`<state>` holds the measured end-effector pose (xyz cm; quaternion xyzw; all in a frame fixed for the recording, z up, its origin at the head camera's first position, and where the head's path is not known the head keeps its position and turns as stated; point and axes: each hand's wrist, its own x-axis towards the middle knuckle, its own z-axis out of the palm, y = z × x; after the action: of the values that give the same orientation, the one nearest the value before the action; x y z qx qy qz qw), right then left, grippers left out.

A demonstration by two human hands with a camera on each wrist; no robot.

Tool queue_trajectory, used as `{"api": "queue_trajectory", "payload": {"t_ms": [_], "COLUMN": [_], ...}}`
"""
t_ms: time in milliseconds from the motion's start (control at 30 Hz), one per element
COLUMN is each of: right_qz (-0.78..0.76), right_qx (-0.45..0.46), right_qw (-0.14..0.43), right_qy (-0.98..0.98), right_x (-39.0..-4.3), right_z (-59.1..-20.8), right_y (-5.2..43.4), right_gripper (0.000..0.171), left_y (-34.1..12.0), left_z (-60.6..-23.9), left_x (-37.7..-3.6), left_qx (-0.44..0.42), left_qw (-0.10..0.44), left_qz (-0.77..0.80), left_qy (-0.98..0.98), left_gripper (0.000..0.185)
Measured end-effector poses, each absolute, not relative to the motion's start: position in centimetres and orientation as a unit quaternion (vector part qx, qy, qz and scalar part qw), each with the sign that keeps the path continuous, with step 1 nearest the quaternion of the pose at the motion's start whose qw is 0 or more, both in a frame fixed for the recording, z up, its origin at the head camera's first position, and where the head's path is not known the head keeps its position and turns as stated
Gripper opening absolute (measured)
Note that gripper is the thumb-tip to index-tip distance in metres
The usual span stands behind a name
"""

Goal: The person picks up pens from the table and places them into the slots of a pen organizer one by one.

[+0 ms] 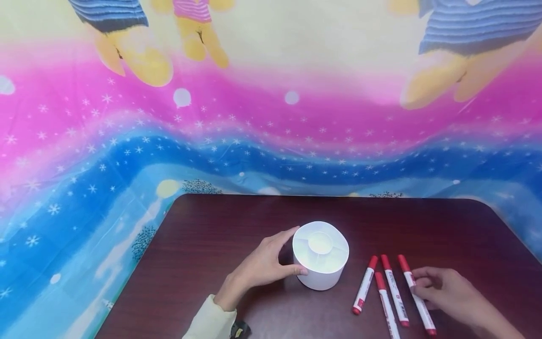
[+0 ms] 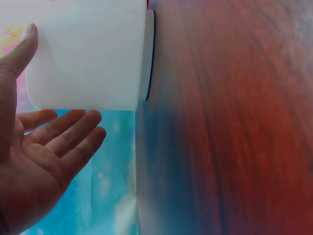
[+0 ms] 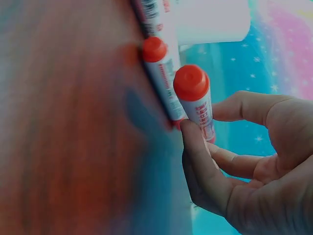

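A round white divided pen holder (image 1: 320, 280) with a ring in its middle stands upright on the table. My left hand (image 1: 264, 261) rests against its left side, thumb at the front and index finger toward the back. In the left wrist view the fingers (image 2: 73, 134) are extended beside the white wall. My right hand (image 1: 450, 289) pinches the rightmost red-capped marker (image 1: 419, 301) between thumb and fingers. Several similar markers, such as the leftmost marker (image 1: 365, 286), lie between the holder and my right hand.
The dark wooden table (image 1: 203, 235) has rounded far corners. Behind it hangs a colourful cloth (image 1: 271, 127) with snowflakes and cartoon figures. One marker (image 1: 386, 306) runs past the lower edge of the head view.
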<state>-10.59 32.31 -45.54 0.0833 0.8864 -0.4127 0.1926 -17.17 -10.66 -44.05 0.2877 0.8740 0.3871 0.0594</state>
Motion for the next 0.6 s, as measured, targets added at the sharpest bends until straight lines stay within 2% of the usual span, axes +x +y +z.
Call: {"api": "queue_trajectory", "payload": {"t_ms": [200,600], "right_qz": [-0.443,-0.494], "right_qx": [0.042,-0.017], "right_qw": [0.17,0.101], "right_qy": [0.879,0.863], "right_x": [-11.0,-11.5], "right_z": [-43.5,-41.3], "right_y": [32.0,29.7], "right_gripper": [0.058,0.054], "left_y": [-11.1,-11.0], "left_z": [-43.5,-43.6], "left_x": [-17.2,-16.9], "left_qx": [0.274,0.276], "left_qw": [0.053,0.056], "left_qz": [0.392,0.373], "left_qy": [0.877,0.884], "left_gripper": [0.105,0.104]}}
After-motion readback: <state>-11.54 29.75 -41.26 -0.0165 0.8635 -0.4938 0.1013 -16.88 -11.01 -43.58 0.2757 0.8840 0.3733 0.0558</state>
